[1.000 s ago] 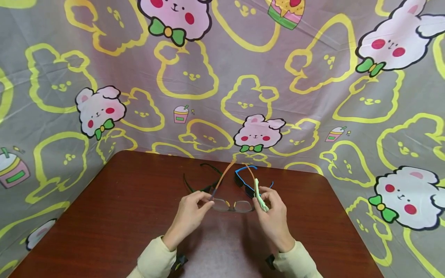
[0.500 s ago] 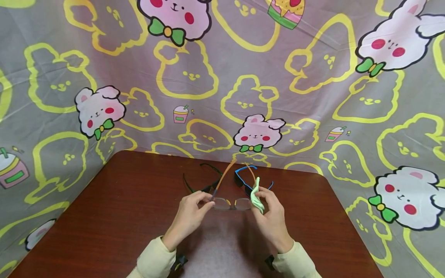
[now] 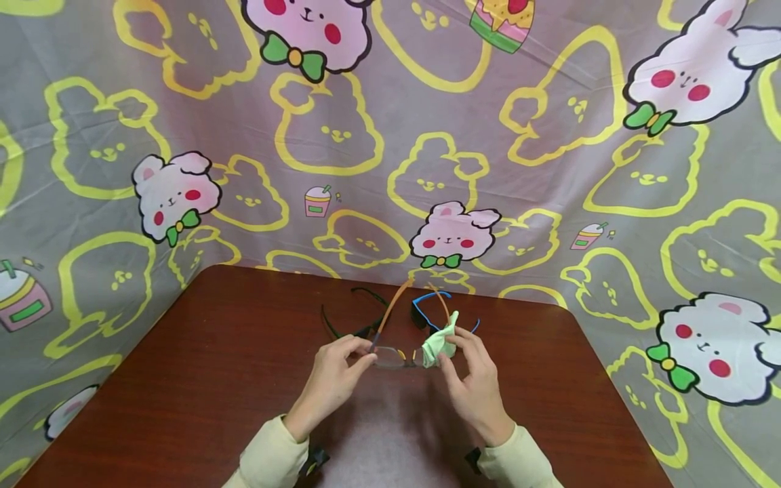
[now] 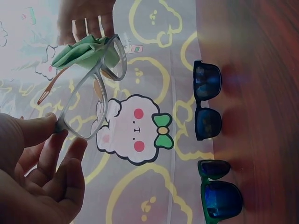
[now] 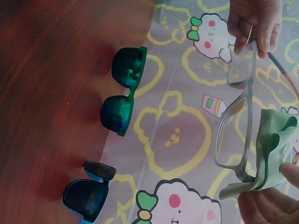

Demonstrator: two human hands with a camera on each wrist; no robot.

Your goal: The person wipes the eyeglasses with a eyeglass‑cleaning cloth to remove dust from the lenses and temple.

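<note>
In the head view my left hand (image 3: 334, 373) pinches the corner of a pair of eyeglasses by the hinge, between thumb and fingers. The eyeglasses (image 4: 99, 70) have a clear greyish frame, yellowish nose pads and orange-brown temples (image 3: 392, 308) pointing away from me. A pale green cloth (image 3: 438, 344) is held by my right hand (image 3: 482, 383) with thumb and fingers, and it covers much of the right lens in the head view. In the right wrist view the cloth (image 5: 268, 154) lies bunched at the frame's near end, while the left hand (image 5: 259, 21) grips the far end.
Two pairs of sunglasses stand behind the eyeglasses on the dark red-brown table (image 3: 201, 379): green-framed sunglasses (image 5: 117, 112) at left and blue-framed sunglasses (image 3: 421, 315) at right. A patterned curtain (image 3: 366, 135) hangs around the table's back and sides.
My right hand has brought the cloth leftward from the right temple onto the right lens, and the cloth has spread out. The left hand stays in place on the eyeglasses.
</note>
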